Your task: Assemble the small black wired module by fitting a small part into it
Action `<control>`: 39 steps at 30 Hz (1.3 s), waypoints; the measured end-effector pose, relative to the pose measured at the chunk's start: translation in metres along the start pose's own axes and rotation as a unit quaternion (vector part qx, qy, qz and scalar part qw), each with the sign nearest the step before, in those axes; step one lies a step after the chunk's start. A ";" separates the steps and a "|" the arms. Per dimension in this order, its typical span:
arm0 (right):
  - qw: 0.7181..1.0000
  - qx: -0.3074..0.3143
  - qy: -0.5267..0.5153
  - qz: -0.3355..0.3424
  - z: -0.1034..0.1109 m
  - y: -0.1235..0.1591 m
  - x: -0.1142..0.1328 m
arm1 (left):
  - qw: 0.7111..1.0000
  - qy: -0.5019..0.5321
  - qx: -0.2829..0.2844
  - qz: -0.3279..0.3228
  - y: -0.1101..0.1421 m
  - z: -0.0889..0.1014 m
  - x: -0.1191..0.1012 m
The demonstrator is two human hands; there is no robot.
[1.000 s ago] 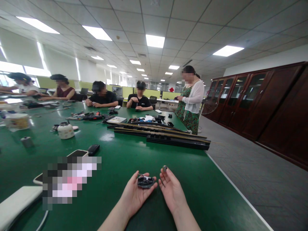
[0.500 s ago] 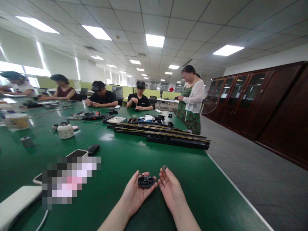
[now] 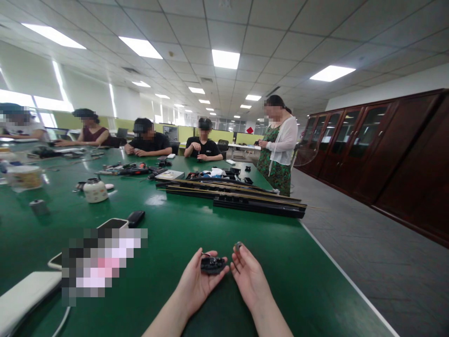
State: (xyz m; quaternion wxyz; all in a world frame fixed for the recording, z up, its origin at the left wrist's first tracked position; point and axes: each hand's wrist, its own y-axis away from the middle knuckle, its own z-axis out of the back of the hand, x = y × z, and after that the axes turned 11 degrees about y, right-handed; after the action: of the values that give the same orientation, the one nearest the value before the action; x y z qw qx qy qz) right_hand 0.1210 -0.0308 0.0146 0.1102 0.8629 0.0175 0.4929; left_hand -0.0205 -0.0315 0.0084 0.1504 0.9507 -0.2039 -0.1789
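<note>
My left hand point(image 3: 198, 283) lies palm up just above the green table point(image 3: 287, 262) and cradles a small black mechanical part point(image 3: 212, 264) between fingers and thumb. Beside it, my right hand point(image 3: 249, 278) pinches a tiny grey piece point(image 3: 238, 245) at its fingertips, a few centimetres right of the black part. The two hands are apart, not touching.
Long black rails point(image 3: 242, 199) lie across the table ahead. A white jar point(image 3: 95, 190), a phone point(image 3: 111, 223), a black key fob point(image 3: 135, 217) and a white device point(image 3: 26, 295) sit to the left. Several seated people and one standing person point(image 3: 278, 145) are at the far end. The table edge point(image 3: 347, 281) runs right.
Almost nothing has changed; my right hand with the tiny piece has shifted very slightly. The left hand holds the black part in the same place.
</note>
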 end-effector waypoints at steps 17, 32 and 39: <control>0.861 0.065 0.413 0.289 -0.013 0.014 -0.001 | 1.000 0.019 0.012 -0.018 -0.002 0.001 0.000; 0.777 0.118 0.552 0.278 -0.010 0.015 -0.008 | 0.999 -0.021 -0.021 -0.038 0.001 -0.001 0.002; 0.787 0.135 0.537 0.273 -0.007 0.013 -0.007 | 0.999 -0.023 -0.026 -0.022 0.002 -0.002 0.001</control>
State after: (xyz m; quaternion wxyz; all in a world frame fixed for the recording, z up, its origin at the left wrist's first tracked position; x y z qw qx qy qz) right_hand 0.1103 -0.0433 0.0152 -0.1736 0.4335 -0.0958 0.8791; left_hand -0.0198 -0.0333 0.0109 0.1659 0.9464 -0.1819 -0.2091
